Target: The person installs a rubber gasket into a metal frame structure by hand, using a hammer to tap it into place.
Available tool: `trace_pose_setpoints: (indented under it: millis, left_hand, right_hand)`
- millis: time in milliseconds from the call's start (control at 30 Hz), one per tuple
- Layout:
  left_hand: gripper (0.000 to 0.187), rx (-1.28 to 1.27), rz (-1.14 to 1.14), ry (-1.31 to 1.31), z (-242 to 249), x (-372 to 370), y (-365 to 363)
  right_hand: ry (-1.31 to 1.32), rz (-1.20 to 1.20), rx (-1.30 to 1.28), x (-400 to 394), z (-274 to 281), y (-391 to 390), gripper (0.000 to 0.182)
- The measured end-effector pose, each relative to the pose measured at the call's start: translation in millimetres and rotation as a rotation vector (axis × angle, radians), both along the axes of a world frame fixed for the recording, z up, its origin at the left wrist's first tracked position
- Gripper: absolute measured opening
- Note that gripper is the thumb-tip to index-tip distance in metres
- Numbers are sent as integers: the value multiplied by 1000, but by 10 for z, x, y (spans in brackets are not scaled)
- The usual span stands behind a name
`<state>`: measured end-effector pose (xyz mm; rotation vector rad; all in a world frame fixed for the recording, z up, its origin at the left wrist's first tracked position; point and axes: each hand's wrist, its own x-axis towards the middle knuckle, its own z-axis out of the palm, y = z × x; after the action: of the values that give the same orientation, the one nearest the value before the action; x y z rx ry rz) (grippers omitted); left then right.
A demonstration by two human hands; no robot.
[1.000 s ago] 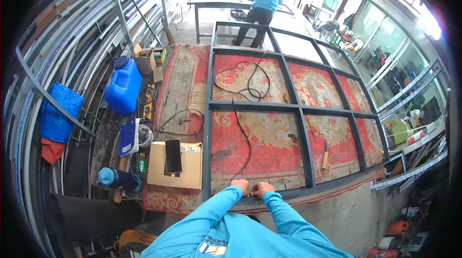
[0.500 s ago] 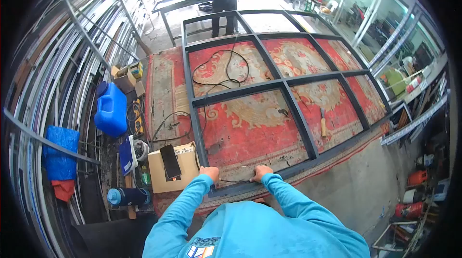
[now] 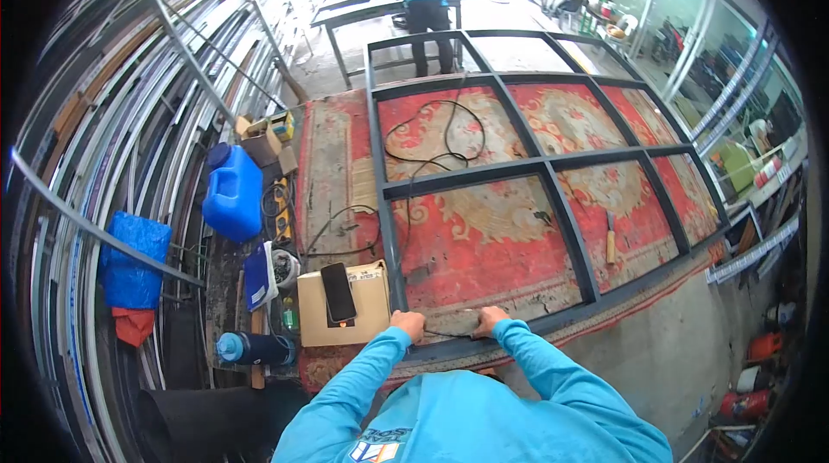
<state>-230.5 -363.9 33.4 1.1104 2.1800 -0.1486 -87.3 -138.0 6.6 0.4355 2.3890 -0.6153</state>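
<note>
A large dark grey metal frame with several rectangular openings lies over a red patterned carpet. At its near left corner is my left hand, closed on a thin dark cord-like strip. My right hand is closed on the same strip a short way to the right, by the near bar. Between the hands the strip sags slightly. A black cable lies looped on the carpet inside the frame. Farther right, a wooden-handled tool rests within another opening.
To my left are a cardboard box with a phone on it, a blue bottle and a blue jerrycan. Long metal profiles fill the left side. A co-worker stands beyond, by another frame.
The view has turned a little left, so everything sits farther right in it. My hands are slightly closer together, still on the strip. The co-worker's posture has shifted slightly.
</note>
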Motion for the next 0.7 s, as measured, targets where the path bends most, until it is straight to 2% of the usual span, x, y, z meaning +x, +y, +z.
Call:
trace_pose_setpoints:
  millis: [200, 300, 467, 600, 700]
  left_hand:
    - [21, 33, 44, 23, -42, 71, 36]
    - [17, 33, 61, 53, 298, 220, 112]
    - [21, 120, 59, 10, -209, 404, 95]
    - [24, 145, 136, -65, -205, 388, 114]
    - [25, 131, 147, -100, -107, 423, 92]
  right_hand:
    - [-55, -21, 44, -58, -54, -53, 47]
    - [3, -60, -26, -39, -78, -83, 46]
    - [-25, -25, 45, -55, -55, -184, 46]
    - [9, 15, 34, -83, 18, -219, 49]
    - [-78, -14, 56, -114, 44, -316, 49]
